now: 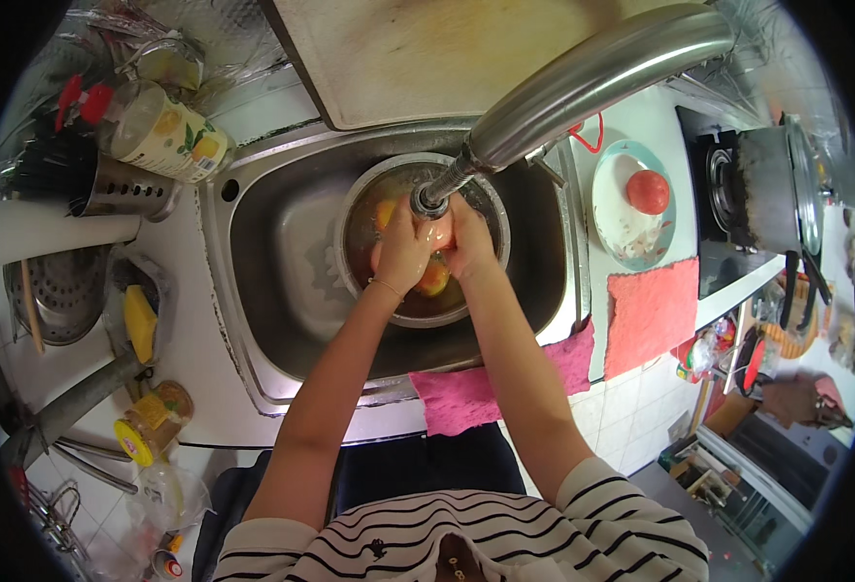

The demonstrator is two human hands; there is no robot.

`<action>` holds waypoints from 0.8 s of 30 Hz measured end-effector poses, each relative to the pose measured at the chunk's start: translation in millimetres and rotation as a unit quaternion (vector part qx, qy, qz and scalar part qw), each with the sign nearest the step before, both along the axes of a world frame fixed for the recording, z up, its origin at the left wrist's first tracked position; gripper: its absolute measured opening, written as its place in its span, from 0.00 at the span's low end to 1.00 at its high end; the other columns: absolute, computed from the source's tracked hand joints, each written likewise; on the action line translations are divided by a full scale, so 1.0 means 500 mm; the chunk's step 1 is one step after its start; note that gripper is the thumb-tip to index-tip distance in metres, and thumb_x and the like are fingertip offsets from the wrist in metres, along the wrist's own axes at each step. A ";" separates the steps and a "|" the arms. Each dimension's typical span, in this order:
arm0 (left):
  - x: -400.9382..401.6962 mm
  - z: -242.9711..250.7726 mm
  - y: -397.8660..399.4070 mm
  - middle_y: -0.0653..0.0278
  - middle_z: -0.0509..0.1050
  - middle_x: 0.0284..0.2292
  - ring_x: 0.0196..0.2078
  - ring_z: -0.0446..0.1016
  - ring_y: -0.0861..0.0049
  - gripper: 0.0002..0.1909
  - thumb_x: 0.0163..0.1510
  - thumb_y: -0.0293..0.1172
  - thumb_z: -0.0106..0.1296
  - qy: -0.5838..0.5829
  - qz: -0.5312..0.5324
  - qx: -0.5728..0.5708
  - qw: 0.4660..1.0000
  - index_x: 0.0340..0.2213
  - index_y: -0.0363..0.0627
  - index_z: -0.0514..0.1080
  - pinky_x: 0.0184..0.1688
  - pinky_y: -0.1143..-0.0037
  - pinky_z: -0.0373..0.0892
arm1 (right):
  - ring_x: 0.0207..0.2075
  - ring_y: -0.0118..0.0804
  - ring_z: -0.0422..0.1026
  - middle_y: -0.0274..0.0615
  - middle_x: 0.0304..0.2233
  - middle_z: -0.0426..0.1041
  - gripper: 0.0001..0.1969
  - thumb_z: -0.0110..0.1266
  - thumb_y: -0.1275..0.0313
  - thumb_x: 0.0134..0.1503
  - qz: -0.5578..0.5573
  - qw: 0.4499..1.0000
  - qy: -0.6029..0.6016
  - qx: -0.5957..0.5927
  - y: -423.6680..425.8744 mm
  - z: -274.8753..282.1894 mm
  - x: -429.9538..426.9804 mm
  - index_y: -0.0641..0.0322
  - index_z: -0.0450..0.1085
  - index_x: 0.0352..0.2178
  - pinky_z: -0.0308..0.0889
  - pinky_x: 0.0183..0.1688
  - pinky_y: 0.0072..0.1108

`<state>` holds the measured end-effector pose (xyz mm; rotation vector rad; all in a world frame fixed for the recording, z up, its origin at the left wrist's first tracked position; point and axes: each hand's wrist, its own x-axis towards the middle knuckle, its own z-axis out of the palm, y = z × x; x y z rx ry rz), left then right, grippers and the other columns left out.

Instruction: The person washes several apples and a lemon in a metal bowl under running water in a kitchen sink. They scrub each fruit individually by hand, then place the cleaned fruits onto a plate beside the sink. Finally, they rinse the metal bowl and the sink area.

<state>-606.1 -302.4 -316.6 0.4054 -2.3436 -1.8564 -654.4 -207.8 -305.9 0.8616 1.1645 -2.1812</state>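
My left hand and my right hand are cupped around a wet, reddish round fruit, which looks like a tomato. They hold it over a round metal basin standing in the stainless-steel sink. Right above the fruit is the nozzle of the faucet, which hides part of it. Water fills the basin, and a yellow-red fruit lies in it below my hands. Another yellowish fruit shows beside my left fingers. My fingertips are partly hidden.
To the right, a plate bears a red tomato, near a coral cloth and a pot on the stove. A pink cloth drapes over the sink's front edge. A cutting board stands behind; a yellow sponge lies left.
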 end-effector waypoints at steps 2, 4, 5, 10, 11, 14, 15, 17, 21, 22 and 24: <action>-0.013 -0.007 -0.011 0.48 0.73 0.38 0.40 0.72 0.55 0.21 0.58 0.42 0.37 -0.060 0.002 0.086 0.995 0.42 0.35 0.66 0.44 0.67 0.66 | 0.32 0.26 0.73 0.38 0.35 0.75 0.15 0.54 0.70 0.52 0.009 0.998 0.059 -0.012 0.003 -0.005 0.019 0.66 0.72 0.41 0.69 0.32 0.18; -0.036 -0.008 -0.026 0.53 0.74 0.37 0.39 0.73 0.61 0.20 0.58 0.42 0.36 -0.155 -0.012 0.226 0.962 0.40 0.37 0.68 0.42 0.68 0.68 | 0.34 0.25 0.72 0.37 0.35 0.74 0.15 0.54 0.70 0.53 0.036 0.984 0.175 0.024 0.003 -0.001 0.027 0.67 0.72 0.40 0.68 0.35 0.17; -0.032 -0.007 -0.028 0.56 0.74 0.36 0.38 0.74 0.64 0.20 0.58 0.42 0.36 -0.175 0.008 0.343 0.923 0.39 0.38 0.69 0.39 0.69 0.69 | 0.34 0.24 0.71 0.37 0.36 0.74 0.14 0.54 0.70 0.53 0.050 0.970 0.232 0.042 0.002 0.001 0.031 0.67 0.72 0.40 0.67 0.36 0.16; -0.026 0.033 -0.026 0.63 0.75 0.28 0.30 0.75 0.74 0.23 0.59 0.48 0.32 -0.262 0.046 0.462 0.846 0.36 0.42 0.70 0.28 0.73 0.71 | 0.37 0.24 0.70 0.36 0.35 0.73 0.12 0.54 0.70 0.53 0.060 0.970 0.222 0.084 0.000 0.016 0.026 0.69 0.71 0.37 0.65 0.40 0.15; -0.018 0.024 -0.029 0.62 0.75 0.27 0.29 0.76 0.73 0.24 0.60 0.48 0.31 -0.280 0.023 0.416 0.865 0.36 0.41 0.69 0.28 0.72 0.71 | 0.37 0.25 0.70 0.36 0.35 0.73 0.12 0.54 0.70 0.53 0.044 0.980 0.180 0.079 0.000 0.011 0.021 0.69 0.71 0.36 0.65 0.40 0.15; -0.002 0.043 -0.006 0.58 0.75 0.24 0.29 0.76 0.72 0.26 0.60 0.50 0.29 -0.259 -0.024 0.169 0.951 0.38 0.39 0.68 0.28 0.74 0.70 | 0.32 0.28 0.71 0.38 0.30 0.73 0.11 0.52 0.68 0.54 -0.043 0.994 0.094 0.035 0.004 0.012 0.010 0.68 0.72 0.32 0.68 0.34 0.20; -0.002 0.028 -0.005 0.57 0.74 0.24 0.29 0.76 0.72 0.27 0.60 0.51 0.29 -0.187 -0.018 0.059 0.980 0.38 0.38 0.67 0.27 0.74 0.70 | 0.31 0.28 0.72 0.38 0.30 0.74 0.11 0.51 0.68 0.54 -0.055 0.997 0.054 0.022 0.000 0.026 0.008 0.68 0.72 0.32 0.68 0.34 0.21; 0.006 -0.018 0.002 0.56 0.74 0.25 0.29 0.76 0.73 0.28 0.60 0.53 0.29 -0.037 -0.004 -0.162 0.986 0.39 0.38 0.67 0.26 0.75 0.69 | 0.31 0.29 0.72 0.38 0.30 0.73 0.13 0.52 0.65 0.55 -0.053 0.997 0.049 0.034 -0.007 0.022 0.008 0.66 0.71 0.32 0.68 0.34 0.20; -0.025 -0.030 0.018 0.57 0.73 0.25 0.28 0.75 0.70 0.27 0.59 0.53 0.31 0.028 0.095 0.042 0.994 0.38 0.39 0.67 0.19 0.77 0.68 | 0.31 0.26 0.71 0.36 0.31 0.73 0.14 0.53 0.65 0.56 -0.024 0.987 0.139 0.073 -0.020 0.004 0.020 0.66 0.70 0.37 0.68 0.33 0.19; -0.033 -0.028 0.010 0.57 0.73 0.25 0.27 0.75 0.69 0.26 0.59 0.53 0.32 -0.060 0.094 0.220 0.969 0.38 0.40 0.67 0.18 0.77 0.68 | 0.31 0.26 0.70 0.36 0.31 0.72 0.14 0.54 0.65 0.56 -0.015 0.977 0.191 0.089 -0.022 -0.007 0.026 0.65 0.70 0.39 0.67 0.33 0.19; -0.036 0.015 -0.016 0.58 0.72 0.24 0.21 0.74 0.69 0.25 0.59 0.53 0.33 -0.260 0.021 0.436 0.861 0.36 0.42 0.68 0.12 0.79 0.66 | 0.31 0.25 0.69 0.35 0.32 0.72 0.15 0.54 0.66 0.56 0.034 0.968 0.233 0.090 0.006 -0.012 0.040 0.65 0.69 0.41 0.67 0.33 0.18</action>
